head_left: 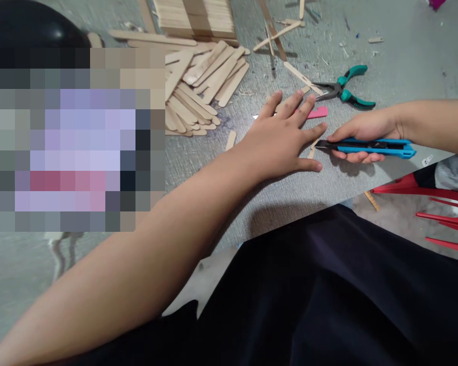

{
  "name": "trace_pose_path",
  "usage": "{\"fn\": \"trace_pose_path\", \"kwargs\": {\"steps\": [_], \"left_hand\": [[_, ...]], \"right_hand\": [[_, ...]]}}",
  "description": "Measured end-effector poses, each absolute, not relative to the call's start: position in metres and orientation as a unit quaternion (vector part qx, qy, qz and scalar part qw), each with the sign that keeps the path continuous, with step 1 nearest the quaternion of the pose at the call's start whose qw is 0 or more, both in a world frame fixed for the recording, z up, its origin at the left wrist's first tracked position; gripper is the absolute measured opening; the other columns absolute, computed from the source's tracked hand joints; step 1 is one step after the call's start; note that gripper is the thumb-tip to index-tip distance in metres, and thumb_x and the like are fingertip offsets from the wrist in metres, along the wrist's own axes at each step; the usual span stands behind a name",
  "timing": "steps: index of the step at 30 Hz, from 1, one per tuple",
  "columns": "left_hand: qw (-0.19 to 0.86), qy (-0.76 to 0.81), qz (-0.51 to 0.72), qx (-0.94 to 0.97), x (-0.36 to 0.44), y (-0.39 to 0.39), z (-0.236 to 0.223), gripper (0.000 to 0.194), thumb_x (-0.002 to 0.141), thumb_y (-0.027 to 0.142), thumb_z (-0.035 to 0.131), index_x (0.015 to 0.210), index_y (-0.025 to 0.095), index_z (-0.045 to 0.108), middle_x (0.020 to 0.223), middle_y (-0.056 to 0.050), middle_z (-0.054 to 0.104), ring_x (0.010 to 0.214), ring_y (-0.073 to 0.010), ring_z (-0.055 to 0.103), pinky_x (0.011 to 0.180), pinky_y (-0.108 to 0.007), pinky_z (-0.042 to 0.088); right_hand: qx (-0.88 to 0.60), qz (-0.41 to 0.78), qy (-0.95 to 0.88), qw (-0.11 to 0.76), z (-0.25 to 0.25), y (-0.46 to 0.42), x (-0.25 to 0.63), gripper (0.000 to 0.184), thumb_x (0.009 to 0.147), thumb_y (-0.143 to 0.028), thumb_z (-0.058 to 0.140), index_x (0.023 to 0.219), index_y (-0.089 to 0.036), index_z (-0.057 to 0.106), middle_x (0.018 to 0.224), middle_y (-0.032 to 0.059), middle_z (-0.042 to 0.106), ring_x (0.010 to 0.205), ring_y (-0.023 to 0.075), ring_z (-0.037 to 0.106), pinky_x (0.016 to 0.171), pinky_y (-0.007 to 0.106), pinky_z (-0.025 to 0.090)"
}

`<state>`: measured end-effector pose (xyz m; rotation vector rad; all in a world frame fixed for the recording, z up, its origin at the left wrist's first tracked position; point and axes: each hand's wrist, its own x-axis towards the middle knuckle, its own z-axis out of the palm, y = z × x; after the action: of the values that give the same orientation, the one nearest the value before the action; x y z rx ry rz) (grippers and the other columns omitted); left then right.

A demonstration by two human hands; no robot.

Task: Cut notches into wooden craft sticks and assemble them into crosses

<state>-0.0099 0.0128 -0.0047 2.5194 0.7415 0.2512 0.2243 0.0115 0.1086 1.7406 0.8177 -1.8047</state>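
Observation:
My left hand (280, 140) lies spread and palm down on the grey table, its fingers pointing right. A pink-handled cutter (319, 113) shows partly beneath its fingers. My right hand (370, 129) is wrapped round a blue box cutter (389, 147), with the blade pointing left. The blade tip meets or lies over a small piece of wooden craft stick (312, 150) between my left thumb and forefinger; I cannot tell whether it cuts in. Just beyond my hands rest teal-handled pliers (341, 90), jaws over a craft stick (298, 74).
Loose craft sticks (193, 104) are heaped left of my hands, below a stacked bundle (194, 20). Crossed sticks (278, 35) and wood scraps lie farther back. A red chair (442, 195) stands beyond the near table edge. Pixelation hides an area at left.

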Motion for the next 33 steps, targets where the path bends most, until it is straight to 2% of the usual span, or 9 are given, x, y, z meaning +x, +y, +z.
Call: {"fn": "trace_pose_path", "kwargs": {"steps": [3, 7, 13, 18, 21, 24, 28, 31, 33], "left_hand": [[0.253, 0.275, 0.091, 0.923, -0.011, 0.013, -0.007, 0.095, 0.101, 0.07, 0.089, 0.187, 0.043, 0.057, 0.21, -0.007, 0.027, 0.195, -0.0525, 0.021, 0.156, -0.08, 0.009], [0.256, 0.274, 0.096, 0.922, -0.011, 0.013, -0.008, 0.103, 0.097, 0.074, 0.091, 0.188, 0.043, 0.055, 0.209, -0.008, 0.03, 0.194, -0.0554, 0.02, 0.155, -0.083, 0.009], [0.245, 0.276, 0.082, 0.926, -0.012, 0.013, -0.008, 0.101, 0.101, 0.078, 0.088, 0.188, 0.037, 0.056, 0.21, -0.012, 0.023, 0.195, -0.0548, 0.018, 0.155, -0.08, 0.008], [0.252, 0.279, 0.081, 0.923, -0.012, 0.012, -0.002, 0.093, 0.103, 0.073, 0.086, 0.187, 0.044, 0.057, 0.21, -0.007, 0.023, 0.195, -0.0535, 0.02, 0.156, -0.081, 0.009], [0.26, 0.28, 0.078, 0.921, -0.012, 0.012, 0.0, 0.095, 0.102, 0.072, 0.088, 0.188, 0.048, 0.054, 0.21, -0.005, 0.025, 0.195, -0.0526, 0.019, 0.157, -0.081, 0.009], [0.265, 0.284, 0.087, 0.918, -0.012, 0.008, 0.0, 0.107, 0.095, 0.076, 0.094, 0.19, 0.05, 0.05, 0.209, -0.004, 0.027, 0.195, -0.0542, 0.018, 0.155, -0.085, 0.008], [0.25, 0.315, 0.093, 0.911, -0.009, -0.005, -0.003, 0.126, 0.085, 0.087, 0.099, 0.191, 0.04, 0.05, 0.209, -0.011, 0.028, 0.194, -0.0598, 0.013, 0.153, -0.091, -0.002], [0.237, 0.328, 0.094, 0.91, -0.007, -0.013, 0.0, 0.134, 0.085, 0.087, 0.099, 0.194, 0.034, 0.044, 0.208, -0.018, 0.027, 0.194, -0.0623, 0.011, 0.15, -0.095, -0.005], [0.237, 0.331, 0.085, 0.91, -0.007, -0.016, 0.004, 0.131, 0.088, 0.086, 0.097, 0.195, 0.033, 0.042, 0.208, -0.019, 0.026, 0.194, -0.0624, 0.01, 0.15, -0.095, -0.004]], "right_hand": [[0.641, -0.665, 0.295, 0.245, 0.105, 0.012, 0.226, 0.055, 0.134, -0.049, 0.029, 0.095, -0.025, 0.06, 0.056, -0.0072, 0.051, 0.039, 0.0089, 0.044, 0.043, 0.02, 0.028], [0.648, -0.662, 0.284, 0.248, 0.1, 0.014, 0.229, 0.057, 0.133, -0.053, 0.033, 0.093, -0.024, 0.062, 0.054, -0.0083, 0.047, 0.037, 0.0085, 0.039, 0.043, 0.023, 0.023], [0.594, -0.697, 0.306, 0.258, 0.101, 0.016, 0.23, 0.059, 0.133, -0.045, 0.026, 0.089, -0.025, 0.06, 0.051, -0.007, 0.048, 0.036, 0.0098, 0.038, 0.042, 0.021, 0.028], [0.579, -0.71, 0.302, 0.263, 0.099, 0.009, 0.233, 0.059, 0.133, -0.044, 0.025, 0.09, -0.025, 0.06, 0.049, -0.0069, 0.049, 0.033, 0.0099, 0.037, 0.04, 0.02, 0.027], [0.597, -0.702, 0.315, 0.225, 0.097, 0.002, 0.236, 0.058, 0.133, -0.042, 0.025, 0.091, -0.025, 0.06, 0.051, -0.0049, 0.051, 0.035, 0.0108, 0.041, 0.04, 0.021, 0.031], [0.631, -0.684, 0.319, 0.181, 0.097, -0.008, 0.236, 0.054, 0.133, -0.043, 0.029, 0.094, -0.024, 0.061, 0.054, -0.0037, 0.053, 0.039, 0.0119, 0.045, 0.041, 0.02, 0.038], [0.654, -0.665, 0.329, 0.15, 0.094, -0.021, 0.228, 0.052, 0.132, -0.048, 0.034, 0.098, -0.023, 0.063, 0.058, -0.0025, 0.057, 0.042, 0.0134, 0.047, 0.041, 0.022, 0.046], [0.667, -0.648, 0.342, 0.134, 0.092, -0.028, 0.224, 0.051, 0.13, -0.049, 0.038, 0.096, -0.024, 0.066, 0.06, 0.0001, 0.061, 0.043, 0.0147, 0.053, 0.044, 0.024, 0.05], [0.671, -0.639, 0.353, 0.129, 0.092, -0.031, 0.222, 0.049, 0.128, -0.052, 0.044, 0.095, -0.024, 0.065, 0.062, 0.0011, 0.062, 0.044, 0.0154, 0.056, 0.044, 0.025, 0.051]]}}
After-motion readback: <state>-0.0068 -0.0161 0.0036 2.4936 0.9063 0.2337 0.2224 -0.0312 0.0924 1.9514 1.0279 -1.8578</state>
